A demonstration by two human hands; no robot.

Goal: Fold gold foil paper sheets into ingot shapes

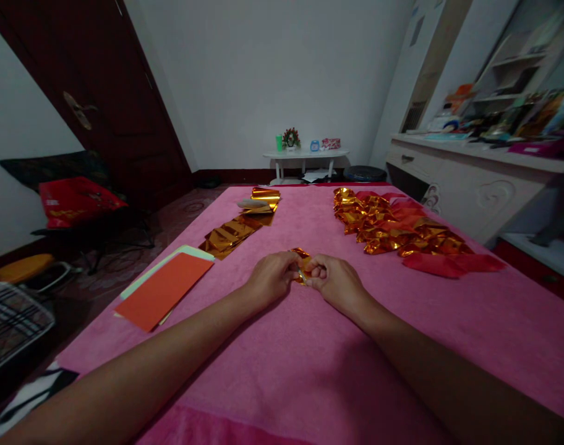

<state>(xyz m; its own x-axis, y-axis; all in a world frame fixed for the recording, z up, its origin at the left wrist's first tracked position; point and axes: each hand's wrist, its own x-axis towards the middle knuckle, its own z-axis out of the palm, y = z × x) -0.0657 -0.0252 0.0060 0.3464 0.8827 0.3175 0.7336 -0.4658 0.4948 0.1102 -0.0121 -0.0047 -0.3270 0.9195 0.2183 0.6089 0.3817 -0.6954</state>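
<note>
A small piece of shiny gold foil paper point(301, 253) is pinched between my two hands over the middle of the pink cloth point(282, 358). My left hand point(273, 275) has its fingers closed on the foil's left side. On its right side my right hand point(333, 278) grips it with curled fingers. Much of the foil is hidden behind the fingers. Flat gold foil sheets point(230, 236) lie fanned out beyond my left hand. Beyond my right hand rests a pile of folded gold foil pieces point(384, 222), with red folded pieces point(453, 264) at its near end.
Orange and pale yellow paper sheets point(168, 290) are stacked at the left. A gold foil roll point(266, 196) and a grey object point(254, 204) lie at the far left. A white side table point(305, 154) stands by the wall, and a cluttered dresser point(477, 154) stands right.
</note>
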